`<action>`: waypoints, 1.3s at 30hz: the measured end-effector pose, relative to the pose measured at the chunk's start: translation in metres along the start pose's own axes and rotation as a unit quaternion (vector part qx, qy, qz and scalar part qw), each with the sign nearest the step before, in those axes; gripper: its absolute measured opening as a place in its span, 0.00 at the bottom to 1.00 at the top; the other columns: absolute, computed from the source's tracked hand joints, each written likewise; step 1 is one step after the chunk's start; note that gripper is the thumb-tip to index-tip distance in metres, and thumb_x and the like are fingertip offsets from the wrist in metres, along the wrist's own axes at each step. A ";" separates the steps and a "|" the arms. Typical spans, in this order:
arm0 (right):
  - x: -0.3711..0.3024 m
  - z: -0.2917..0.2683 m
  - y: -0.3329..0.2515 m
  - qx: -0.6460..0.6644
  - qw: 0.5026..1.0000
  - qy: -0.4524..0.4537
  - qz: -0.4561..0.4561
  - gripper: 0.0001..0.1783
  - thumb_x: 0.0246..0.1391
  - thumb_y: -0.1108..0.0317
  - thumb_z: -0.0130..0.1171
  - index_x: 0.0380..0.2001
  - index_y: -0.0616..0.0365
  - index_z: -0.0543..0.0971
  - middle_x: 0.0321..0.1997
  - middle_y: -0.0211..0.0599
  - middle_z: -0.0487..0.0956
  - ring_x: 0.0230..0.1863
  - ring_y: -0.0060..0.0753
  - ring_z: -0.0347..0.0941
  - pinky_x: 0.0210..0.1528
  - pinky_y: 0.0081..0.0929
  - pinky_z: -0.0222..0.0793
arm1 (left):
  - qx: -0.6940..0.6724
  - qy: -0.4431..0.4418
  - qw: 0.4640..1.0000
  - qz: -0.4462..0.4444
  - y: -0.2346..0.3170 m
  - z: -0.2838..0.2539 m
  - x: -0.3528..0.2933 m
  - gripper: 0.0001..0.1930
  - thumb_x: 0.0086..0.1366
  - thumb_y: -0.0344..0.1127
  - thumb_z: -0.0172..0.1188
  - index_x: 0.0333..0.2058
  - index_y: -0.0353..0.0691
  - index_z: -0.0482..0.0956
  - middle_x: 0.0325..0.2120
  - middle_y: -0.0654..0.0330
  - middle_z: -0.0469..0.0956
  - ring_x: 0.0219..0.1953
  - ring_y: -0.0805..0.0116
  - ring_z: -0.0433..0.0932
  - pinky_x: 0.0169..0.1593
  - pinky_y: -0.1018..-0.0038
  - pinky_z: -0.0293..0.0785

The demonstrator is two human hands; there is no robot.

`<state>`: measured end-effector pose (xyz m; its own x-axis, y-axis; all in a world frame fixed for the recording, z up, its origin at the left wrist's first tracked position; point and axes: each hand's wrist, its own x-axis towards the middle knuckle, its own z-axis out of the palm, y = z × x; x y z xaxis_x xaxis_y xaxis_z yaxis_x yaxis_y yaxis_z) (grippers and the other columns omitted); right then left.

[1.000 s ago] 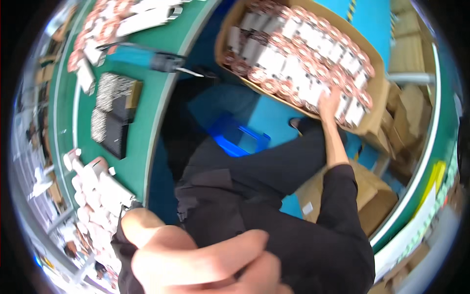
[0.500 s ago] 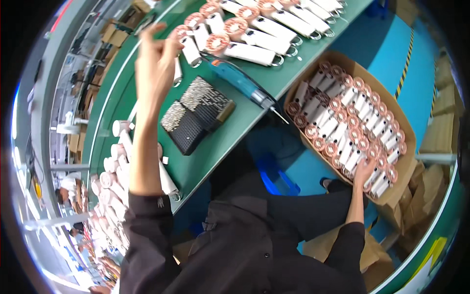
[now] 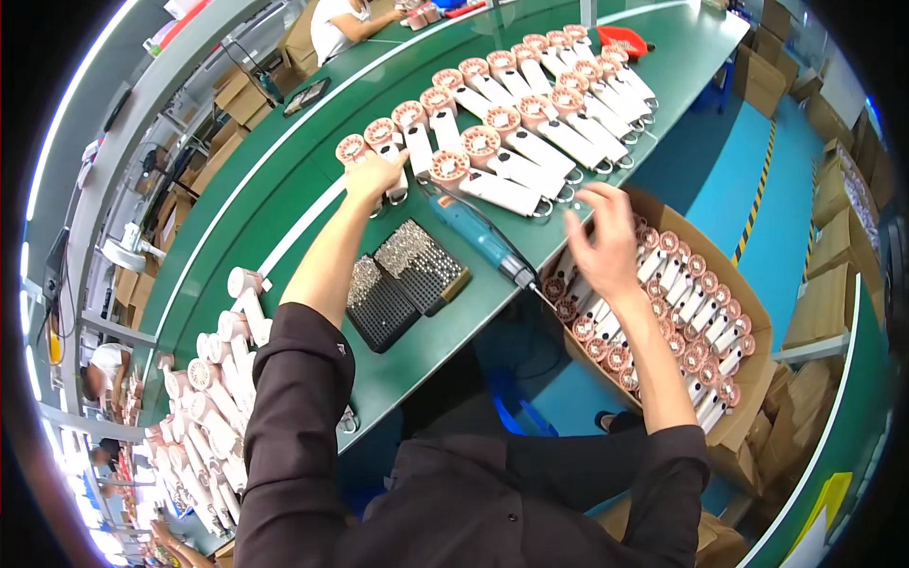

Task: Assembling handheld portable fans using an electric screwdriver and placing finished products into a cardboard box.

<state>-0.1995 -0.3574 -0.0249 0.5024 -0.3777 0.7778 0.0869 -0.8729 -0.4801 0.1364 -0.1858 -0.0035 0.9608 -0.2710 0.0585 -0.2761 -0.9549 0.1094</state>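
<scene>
My left hand (image 3: 374,176) is on the table at the near-left end of the rows of white handheld fans with pink round heads. Its fingers are curled over the handle of one handheld fan (image 3: 381,134), and the palm side is hidden. My right hand (image 3: 607,242) is raised between the table edge and the cardboard box (image 3: 769,352), fingers spread, nothing in it. Closest to it on the table lies a fan (image 3: 507,193) with a strap loop. A teal electric screwdriver (image 3: 481,233) rests near the edge, beside a black tray (image 3: 386,320) filled with small screws.
Many fans stand packed in the box. Another heap of fans (image 3: 204,407) covers the table's left end. Across the table sits a person (image 3: 337,28), near a red tray (image 3: 623,41) at the far end. A blue stool (image 3: 516,409) is under the table.
My right hand has left the fans in the box and risen toward the table edge. My left hand has come down onto a fan in the row. The view has shifted.
</scene>
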 end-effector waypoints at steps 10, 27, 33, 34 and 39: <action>0.055 0.080 0.009 -0.142 0.941 -0.306 -0.012 0.30 0.47 0.47 0.64 0.50 0.52 0.75 0.51 0.58 0.66 0.54 0.58 0.63 0.56 0.50 0.59 | -0.011 -0.132 0.984 0.120 -0.056 -0.016 0.014 0.41 0.53 0.62 0.55 0.59 0.38 0.66 0.52 0.33 0.69 0.58 0.41 0.65 0.60 0.58 0.63; 0.087 0.036 -0.019 -0.124 0.958 -0.259 0.016 0.33 0.42 0.42 0.64 0.44 0.58 0.78 0.49 0.62 0.67 0.55 0.59 0.65 0.56 0.42 0.64 | -0.031 0.061 0.973 0.223 -0.108 -0.078 0.001 0.36 0.56 0.66 0.56 0.46 0.36 0.77 0.30 0.40 0.79 0.33 0.49 0.81 0.37 0.58 0.77; 0.067 -0.079 -0.015 -0.063 0.996 -0.055 -0.017 0.22 0.41 0.55 0.66 0.31 0.63 0.76 0.23 0.55 0.75 0.28 0.57 0.75 0.30 0.39 0.70 | -0.253 0.045 0.888 0.382 0.011 -0.163 -0.115 0.24 0.60 0.54 0.61 0.41 0.37 0.80 0.20 0.63 0.75 0.22 0.77 0.72 0.26 0.77 0.66; 0.048 -0.096 -0.012 -0.156 0.985 -0.075 0.017 0.19 0.47 0.52 0.62 0.42 0.44 0.81 0.30 0.54 0.76 0.29 0.58 0.72 0.34 0.42 0.70 | -0.279 0.067 0.869 0.403 0.037 -0.161 -0.139 0.23 0.61 0.54 0.61 0.41 0.38 0.80 0.21 0.64 0.76 0.23 0.78 0.72 0.28 0.78 0.67; -0.093 -0.131 0.064 -0.265 0.913 0.040 0.307 0.35 0.43 0.38 0.64 0.50 0.48 0.78 0.35 0.51 0.73 0.44 0.44 0.70 0.43 0.37 0.70 | -0.329 -0.023 0.740 0.587 0.140 -0.148 -0.238 0.22 0.61 0.52 0.61 0.40 0.37 0.78 0.23 0.59 0.79 0.23 0.77 0.77 0.25 0.80 0.69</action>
<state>-0.3533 -0.4183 -0.0748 0.2495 -0.8491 0.4656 -0.6297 -0.5075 -0.5882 -0.1345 -0.2373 0.1444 0.0458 -0.8846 0.4640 -0.8596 0.2017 0.4694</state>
